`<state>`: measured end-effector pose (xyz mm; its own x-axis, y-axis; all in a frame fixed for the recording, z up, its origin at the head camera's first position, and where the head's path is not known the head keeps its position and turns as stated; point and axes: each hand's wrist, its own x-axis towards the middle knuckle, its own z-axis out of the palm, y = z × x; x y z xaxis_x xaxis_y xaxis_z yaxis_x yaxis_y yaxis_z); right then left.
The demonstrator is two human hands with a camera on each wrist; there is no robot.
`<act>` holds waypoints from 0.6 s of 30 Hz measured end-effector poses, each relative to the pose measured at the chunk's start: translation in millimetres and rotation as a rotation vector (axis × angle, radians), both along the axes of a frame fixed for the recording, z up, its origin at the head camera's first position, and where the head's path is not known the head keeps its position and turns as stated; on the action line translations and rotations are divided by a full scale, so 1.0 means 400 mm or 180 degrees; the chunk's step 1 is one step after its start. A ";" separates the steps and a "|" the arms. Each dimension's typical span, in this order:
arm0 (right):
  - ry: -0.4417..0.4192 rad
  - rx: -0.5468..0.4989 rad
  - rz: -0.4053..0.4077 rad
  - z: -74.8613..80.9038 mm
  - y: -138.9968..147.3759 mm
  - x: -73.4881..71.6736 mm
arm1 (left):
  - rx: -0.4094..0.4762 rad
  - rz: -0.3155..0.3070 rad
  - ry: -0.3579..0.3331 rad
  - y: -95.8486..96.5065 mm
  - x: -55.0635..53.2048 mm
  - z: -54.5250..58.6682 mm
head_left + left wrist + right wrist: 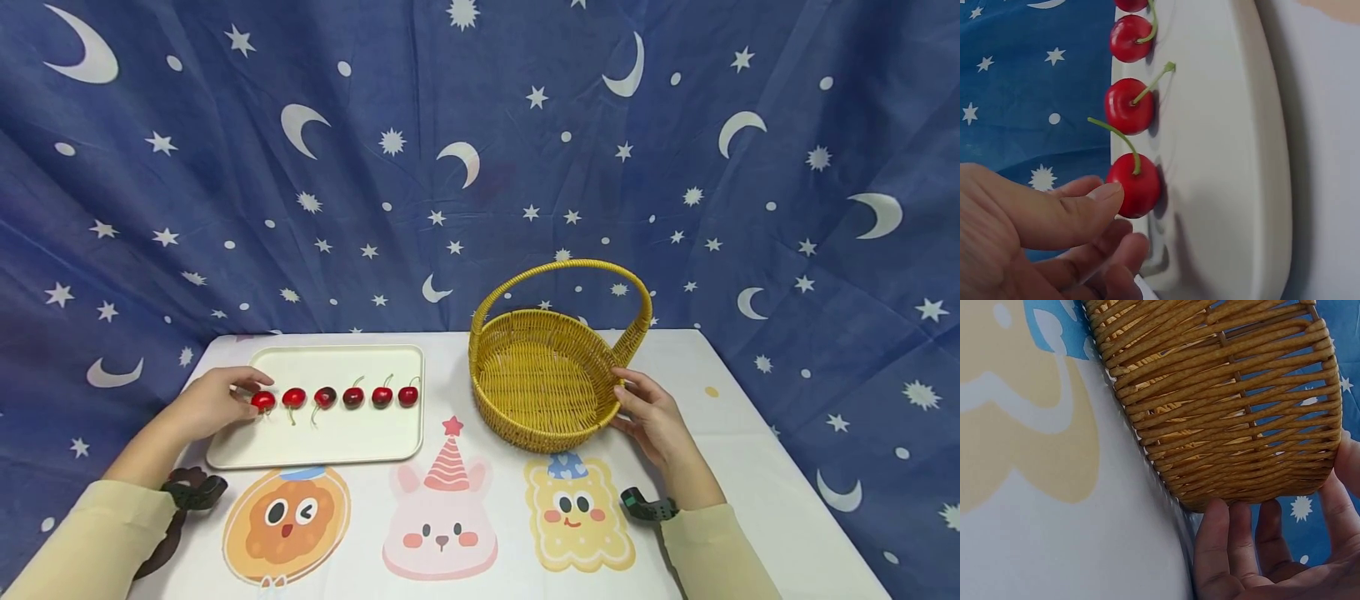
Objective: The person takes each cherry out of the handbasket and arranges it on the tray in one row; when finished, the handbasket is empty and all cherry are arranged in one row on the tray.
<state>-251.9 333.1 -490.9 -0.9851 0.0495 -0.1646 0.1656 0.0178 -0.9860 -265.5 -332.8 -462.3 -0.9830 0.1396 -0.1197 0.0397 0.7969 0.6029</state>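
Several red cherries with green stems lie in a row on a cream tray point(322, 446). At the left end of the row, my left hand point(213, 404) pinches the outermost cherry point(1138, 187) between thumb and index finger; the other fingers are curled below it in the left wrist view. The neighbouring cherry point(294, 398) lies untouched just to the right. A golden woven basket point(543, 379) with a tall arched handle stands right of the tray, with no fruit inside. My right hand point(652, 412) holds its right side, fingertips against the outer weave and thumb at the rim.
A white tablecloth point(450, 392) with printed cartoon figures covers the table. Behind it hangs a blue curtain point(390, 192) with moons and stars. Black wrist devices are on both arms, the right one point(647, 505) close to the printed biscuit figure.
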 end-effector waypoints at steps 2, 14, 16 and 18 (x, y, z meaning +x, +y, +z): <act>0.0000 0.0004 -0.0004 0.001 0.001 -0.001 | -0.0049 0.0005 0.0051 -0.005 0.003 0.005; 0.0269 0.0994 -0.0108 0.041 -0.008 0.012 | -0.0406 0.0721 0.1052 0.121 0.091 0.074; 0.0439 0.1650 -0.0321 0.067 -0.024 0.022 | -0.0384 0.0764 0.1276 0.158 0.112 0.088; 0.0578 0.2259 -0.0604 0.096 -0.048 0.038 | -0.0379 0.0733 0.1498 0.193 0.133 0.099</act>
